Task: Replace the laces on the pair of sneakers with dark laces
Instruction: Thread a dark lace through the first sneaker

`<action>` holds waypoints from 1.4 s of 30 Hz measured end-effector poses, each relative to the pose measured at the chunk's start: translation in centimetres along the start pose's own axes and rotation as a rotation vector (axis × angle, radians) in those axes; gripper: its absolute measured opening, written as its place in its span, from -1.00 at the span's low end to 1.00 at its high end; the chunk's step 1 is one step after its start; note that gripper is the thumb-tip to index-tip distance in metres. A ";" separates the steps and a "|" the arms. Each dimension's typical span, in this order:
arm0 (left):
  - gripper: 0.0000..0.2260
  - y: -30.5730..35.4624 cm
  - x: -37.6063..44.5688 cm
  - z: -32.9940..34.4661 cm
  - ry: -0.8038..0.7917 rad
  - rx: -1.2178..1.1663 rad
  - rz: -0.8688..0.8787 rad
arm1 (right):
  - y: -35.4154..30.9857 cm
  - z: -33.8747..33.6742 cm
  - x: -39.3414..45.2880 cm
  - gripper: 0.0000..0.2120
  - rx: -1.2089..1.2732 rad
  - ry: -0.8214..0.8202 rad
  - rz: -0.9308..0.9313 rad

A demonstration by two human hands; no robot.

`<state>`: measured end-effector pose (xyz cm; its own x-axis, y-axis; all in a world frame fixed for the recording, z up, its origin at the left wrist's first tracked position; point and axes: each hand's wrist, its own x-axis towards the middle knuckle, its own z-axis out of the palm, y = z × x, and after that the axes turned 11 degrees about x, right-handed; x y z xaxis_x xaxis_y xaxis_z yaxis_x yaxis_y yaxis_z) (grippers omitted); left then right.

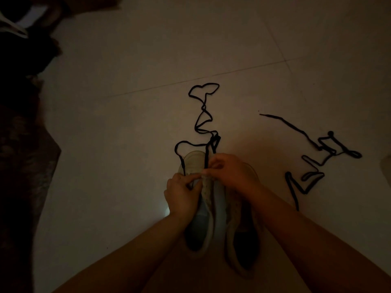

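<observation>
Left hand [182, 195] sits on the left side of the left shoe [201, 199], fingers [191, 180] curled tight, pinching the shoe's upper edge near the eyelets. Right hand [230, 176] sits just right of it, over the same shoe's front, fingers curled in with thumb and forefinger pinched together at the eyelet row; it looks to grip the lace [203, 115] there, but the light is too dim to be sure of the exact contact. Fingertips of both hands are almost touching over the shoe's tongue.

Two shoes, pale, side by side on the floor [127, 123], toes pointing away from the person, heels toward them. Right shoe [243, 235] touches the left shoe along its side; the right forearm crosses above it.

Two dark laces. One is threaded into the left shoe's front eyelets: two strands run up from the toe, one arcs out left of the toe, the rest trails away beyond the toe in loose kinks ending in a loop. Second lace [317, 161] lies loose on the floor well right of the shoes, zigzagged, one end pointing away toward the far left, touching neither shoe.

Open floor all round the shoes: wide bare tile left of them, beyond the threaded lace, and between shoes and the loose lace. Dark clutter [23, 144] lines the floor's edge far left of the shoes; what it is I cannot tell.
</observation>
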<state>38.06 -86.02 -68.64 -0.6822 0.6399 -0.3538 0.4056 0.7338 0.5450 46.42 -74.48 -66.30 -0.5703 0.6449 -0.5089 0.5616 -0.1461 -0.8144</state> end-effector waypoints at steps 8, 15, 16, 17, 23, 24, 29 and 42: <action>-0.85 -0.1 0.2 -0.2 0.000 0.063 0.021 | -0.5 0.1 -1.1 -0.81 -0.047 0.047 0.000; -0.89 -0.4 1.7 -0.3 -0.102 0.078 0.098 | 0.4 1.9 -2.3 -0.66 0.027 0.148 0.069; -0.89 -0.4 1.9 -0.5 -0.127 0.089 0.126 | 0.6 2.3 -2.3 -0.63 0.055 0.159 0.095; -0.88 -0.4 2.0 -0.8 -0.151 0.102 0.162 | 0.8 2.6 -2.3 -0.62 0.069 0.164 0.119; -0.88 -0.6 2.3 -4.0 -0.254 0.139 0.300 | 1.1 3.2 -2.2 -0.73 0.069 0.201 0.050; -0.88 -0.7 2.0 -4.8 -0.273 0.147 0.295 | 1.1 3.2 -2.2 -0.73 0.100 0.195 0.049; -0.87 -2.0 -1.5 -9.9 -0.536 0.117 0.340 | 1.3 2.9 -2.3 -0.64 0.236 0.163 0.059; -0.82 -3.0 0.2 -10.2 -0.634 -0.009 0.270 | 2.2 3.6 -4.1 -0.77 -0.349 0.033 -0.449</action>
<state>30.51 -90.40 -62.64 -0.0692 0.8121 -0.5794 0.5041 0.5297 0.6821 47.82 -80.15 -67.07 -0.7830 0.6101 -0.1208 0.4367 0.4010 -0.8053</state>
